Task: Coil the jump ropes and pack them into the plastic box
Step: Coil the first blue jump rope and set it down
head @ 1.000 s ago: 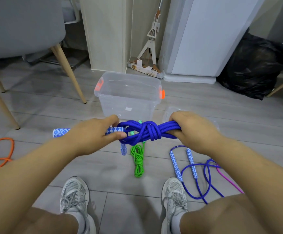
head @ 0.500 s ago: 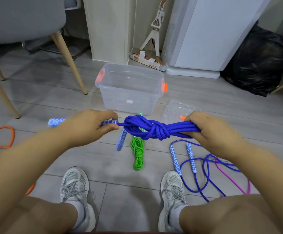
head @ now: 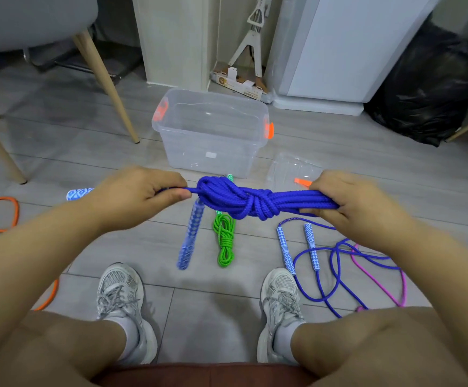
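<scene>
the blue rope bundle (head: 255, 201) lies crosswise in the air, long axis left to right, the right hand (head: 350, 202) gripping its right end and the left hand (head: 135, 196) pinching its left end. the plastic box (head: 188, 155) stands open on the floor straight ahead, beyond the bundle's middle, roughly as near to either hand.

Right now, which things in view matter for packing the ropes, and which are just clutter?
Job: blue rope bundle, gripped by left hand and right hand; plastic box; green coiled rope; loose blue rope; pink rope; orange rope.
Lying about: chair; mop; black bag.
</scene>
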A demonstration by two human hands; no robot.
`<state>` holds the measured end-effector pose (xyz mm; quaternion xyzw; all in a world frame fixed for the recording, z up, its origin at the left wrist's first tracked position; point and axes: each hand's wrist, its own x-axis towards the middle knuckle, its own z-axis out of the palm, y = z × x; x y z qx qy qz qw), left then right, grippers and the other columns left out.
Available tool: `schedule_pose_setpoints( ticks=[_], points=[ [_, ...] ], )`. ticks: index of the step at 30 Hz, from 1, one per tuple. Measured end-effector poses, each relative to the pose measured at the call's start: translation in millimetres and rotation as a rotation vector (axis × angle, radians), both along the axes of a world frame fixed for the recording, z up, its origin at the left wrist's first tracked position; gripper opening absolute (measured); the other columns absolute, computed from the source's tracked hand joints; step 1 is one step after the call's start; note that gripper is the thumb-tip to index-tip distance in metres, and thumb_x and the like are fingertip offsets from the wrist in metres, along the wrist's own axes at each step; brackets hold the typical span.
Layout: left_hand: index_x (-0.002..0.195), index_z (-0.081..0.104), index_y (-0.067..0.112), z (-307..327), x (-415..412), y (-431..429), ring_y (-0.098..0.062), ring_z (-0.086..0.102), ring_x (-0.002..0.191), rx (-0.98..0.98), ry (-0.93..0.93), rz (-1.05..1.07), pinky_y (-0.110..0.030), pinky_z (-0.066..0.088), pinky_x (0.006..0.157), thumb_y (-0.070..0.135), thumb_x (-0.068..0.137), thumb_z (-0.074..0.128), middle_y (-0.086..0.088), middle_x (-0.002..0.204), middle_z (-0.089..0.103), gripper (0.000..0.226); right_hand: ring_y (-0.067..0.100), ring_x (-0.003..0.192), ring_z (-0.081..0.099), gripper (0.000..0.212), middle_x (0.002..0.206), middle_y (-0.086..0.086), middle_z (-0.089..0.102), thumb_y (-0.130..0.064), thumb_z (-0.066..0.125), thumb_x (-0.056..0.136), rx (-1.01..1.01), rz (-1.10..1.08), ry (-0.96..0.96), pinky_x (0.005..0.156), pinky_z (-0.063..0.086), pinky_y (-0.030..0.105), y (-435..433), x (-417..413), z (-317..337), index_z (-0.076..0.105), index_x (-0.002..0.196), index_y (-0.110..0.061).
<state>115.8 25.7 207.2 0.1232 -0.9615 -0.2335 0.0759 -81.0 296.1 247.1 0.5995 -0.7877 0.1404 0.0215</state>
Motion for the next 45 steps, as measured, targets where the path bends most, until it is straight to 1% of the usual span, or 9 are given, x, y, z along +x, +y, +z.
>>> schedule_pose_setpoints(
  ticks=[6,12,15,18,24,29,33,39,45],
  points=[
    [0.085,0.050,0.043,-2.3,0.5,-1.8,-0.006,0.051,0.072,0.049,-0.010,-0.038,-0.028,0.038,0.058,0.068,0.084,0.031,0.014,0.076,0.056,0.031,0.006,0.069,0.039,0.044,0.077,-0.014,0.040,-0.055,0.043,0.086,-0.037,0.062,-0.037,0.061,0.037,0.024,8.2,-1.5,-0.1,0.061,0.088,-0.015],
    [0.089,0.052,0.040,-3.8,-4.2,-2.1,-0.006,0.052,0.077,0.160,-0.032,-0.074,-0.012,0.038,0.064,0.063,0.081,0.033,0.012,0.085,0.056,0.030,0.001,0.069,0.049,0.029,0.075,-0.016,0.049,-0.061,0.052,0.077,-0.029,-0.003,-0.233,0.062,0.037,0.008,7.5,-0.6,3.2,0.056,0.086,-0.033],
    [0.084,0.053,0.040,-7.2,-11.6,-1.1,-0.003,0.053,0.082,0.171,-0.076,-0.082,-0.013,0.040,0.069,0.059,0.085,0.034,0.014,0.083,0.059,0.026,0.007,0.057,0.057,0.021,0.074,-0.012,0.058,-0.050,0.070,0.071,-0.075,-0.137,-0.502,0.053,0.044,0.014,1.7,2.3,8.1,0.061,0.077,-0.032],
    [0.095,0.055,0.036,-11.6,-22.2,-1.9,-0.009,0.053,0.080,0.180,-0.126,-0.045,-0.015,0.037,0.067,0.036,0.096,0.047,0.009,0.084,0.059,0.009,0.005,0.044,0.052,0.008,0.059,-0.005,0.061,-0.026,0.070,0.073,-0.154,-0.235,-0.677,0.046,0.043,0.013,-12.7,3.0,13.8,0.063,0.075,-0.029],
    [0.124,0.054,0.025,-16.9,-29.2,-13.0,-0.013,0.054,0.107,0.097,-0.347,-0.015,-0.021,0.037,0.082,0.036,0.096,0.046,0.007,0.120,0.061,0.031,0.005,0.040,0.050,0.009,0.060,0.002,0.065,-0.025,0.066,0.082,-0.129,-0.226,-0.644,0.042,0.040,0.014,-60.2,12.2,26.9,0.060,0.075,-0.029],
    [0.117,0.055,0.028,-16.0,-25.9,-33.8,-0.011,0.052,0.098,0.016,-0.601,-0.016,-0.024,0.040,0.082,0.043,0.094,0.048,0.010,0.109,0.058,0.029,0.006,0.052,0.058,0.014,0.068,-0.001,0.063,-0.033,0.060,0.086,0.125,-0.198,-0.492,0.061,0.052,0.031,-112.8,16.1,17.0,0.059,0.090,-0.020],
    [0.118,0.055,0.027,-23.5,-20.5,-55.7,-0.013,0.050,0.098,0.030,-0.716,0.044,-0.026,0.041,0.085,0.046,0.092,0.049,0.006,0.111,0.056,0.033,0.019,0.070,0.060,0.011,0.078,-0.001,0.063,-0.030,0.059,0.088,0.145,-0.159,-0.452,0.073,0.053,0.043,-159.3,9.1,4.4,0.059,0.094,-0.021],
    [0.118,0.054,0.028,-35.1,-14.0,-85.5,-0.015,0.051,0.101,0.058,-0.727,0.147,-0.029,0.043,0.088,0.051,0.090,0.049,0.004,0.117,0.056,0.036,0.023,0.076,0.058,0.011,0.086,0.003,0.063,-0.021,0.058,0.089,-0.029,-0.122,-0.372,0.076,0.051,0.040,-221.3,-13.9,-6.8,0.060,0.100,-0.019],
    [0.116,0.054,0.029,-48.4,-6.7,-108.6,-0.016,0.051,0.100,0.083,-0.732,0.217,-0.029,0.042,0.085,0.053,0.090,0.049,0.004,0.115,0.056,0.036,0.027,0.105,0.055,0.029,0.111,0.010,0.062,-0.017,0.059,0.089,-0.111,-0.019,-0.201,0.086,0.034,0.022,-245.5,-32.5,-65.6,0.061,0.117,-0.010]
  ],
)
